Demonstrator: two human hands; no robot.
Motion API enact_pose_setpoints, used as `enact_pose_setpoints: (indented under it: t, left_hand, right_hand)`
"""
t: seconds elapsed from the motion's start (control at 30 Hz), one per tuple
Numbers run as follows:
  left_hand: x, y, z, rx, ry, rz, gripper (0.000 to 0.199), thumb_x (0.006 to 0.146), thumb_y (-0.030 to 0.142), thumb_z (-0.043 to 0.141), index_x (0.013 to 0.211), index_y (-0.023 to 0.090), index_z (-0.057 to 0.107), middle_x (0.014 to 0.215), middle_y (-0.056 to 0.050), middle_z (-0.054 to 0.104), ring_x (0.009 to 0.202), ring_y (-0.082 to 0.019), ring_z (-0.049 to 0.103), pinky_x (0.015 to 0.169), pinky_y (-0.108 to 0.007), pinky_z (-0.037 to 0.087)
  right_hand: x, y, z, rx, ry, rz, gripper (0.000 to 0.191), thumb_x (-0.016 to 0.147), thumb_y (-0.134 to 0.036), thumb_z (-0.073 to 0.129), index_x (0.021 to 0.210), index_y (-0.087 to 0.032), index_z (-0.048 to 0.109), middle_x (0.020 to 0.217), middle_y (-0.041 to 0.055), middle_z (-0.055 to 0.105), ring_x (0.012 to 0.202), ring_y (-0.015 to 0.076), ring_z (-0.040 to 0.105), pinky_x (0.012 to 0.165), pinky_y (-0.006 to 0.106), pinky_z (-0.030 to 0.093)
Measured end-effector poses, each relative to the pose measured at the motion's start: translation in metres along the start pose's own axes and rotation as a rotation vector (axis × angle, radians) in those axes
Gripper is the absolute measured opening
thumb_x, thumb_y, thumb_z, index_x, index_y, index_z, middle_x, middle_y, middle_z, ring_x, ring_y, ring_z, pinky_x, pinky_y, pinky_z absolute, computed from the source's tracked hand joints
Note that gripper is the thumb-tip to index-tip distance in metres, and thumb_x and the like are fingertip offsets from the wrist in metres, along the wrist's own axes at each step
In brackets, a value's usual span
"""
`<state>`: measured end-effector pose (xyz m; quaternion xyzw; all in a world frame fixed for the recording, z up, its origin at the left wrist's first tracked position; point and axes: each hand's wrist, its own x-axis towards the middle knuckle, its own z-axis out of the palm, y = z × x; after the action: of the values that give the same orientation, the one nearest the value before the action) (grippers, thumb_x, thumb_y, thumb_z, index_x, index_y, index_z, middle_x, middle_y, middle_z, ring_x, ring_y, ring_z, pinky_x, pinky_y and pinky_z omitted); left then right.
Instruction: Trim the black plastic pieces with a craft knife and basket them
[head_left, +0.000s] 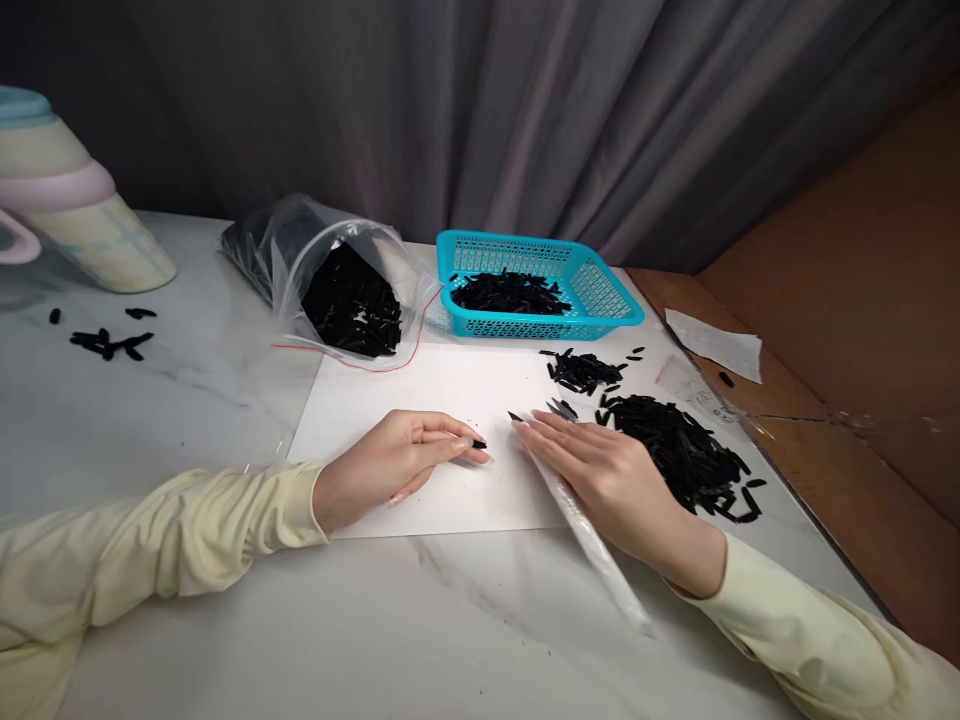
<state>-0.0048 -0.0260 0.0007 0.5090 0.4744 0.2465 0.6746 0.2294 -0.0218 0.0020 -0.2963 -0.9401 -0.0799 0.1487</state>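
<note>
The left hand (397, 462) pinches 1 black sliver (479, 444) — small, slim, straight-edged — while the right hand (609, 478) grasps a long white, dark-tipped tool (592, 545).

No word, brand or number can be read with certainty. Faint dark marks, resembling lettering, show on a piece of clear plastic (691, 388) at the right edge of the bench (450, 630), too small and blurred to make out.
</note>
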Motion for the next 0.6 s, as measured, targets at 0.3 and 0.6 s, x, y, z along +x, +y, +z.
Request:
enact_pose_setpoints:
  t: [0.3, 0.6]
  left_hand:
    - [0.032, 0.053, 0.040, 0.400, 0.136, 0.439, 0.018, 0.081, 0.021, 0.056, 0.092, 0.015, 0.069, 0.100, -0.005, 0.070, 0.088, -0.015, 0.063, 0.074, -0.019, 0.048]
    - [0.131, 0.111, 0.062, 0.548, 0.285, 0.616, 0.031, 0.078, 0.019, 0.060, 0.108, 0.012, 0.062, 0.104, -0.009, 0.068, 0.093, -0.018, 0.062, 0.079, -0.024, 0.048]
  right_hand:
    - [-0.026, -0.009, -0.002, -0.161, 0.199, -0.171, 0.026, 0.089, -0.005, 0.040, 0.103, 0.001, 0.060, 0.096, 0.0177, 0.069, 0.096, 0.0259, 0.064, 0.075, 0.039, 0.055]
    - [-0.028, 0.001, 0.005, -0.073, 0.344, -0.193, 0.025, 0.091, -0.006, 0.037, 0.104, -0.001, 0.058, 0.090, 0.0131, 0.070, 0.092, 0.0207, 0.065, 0.068, 0.032, 0.054]
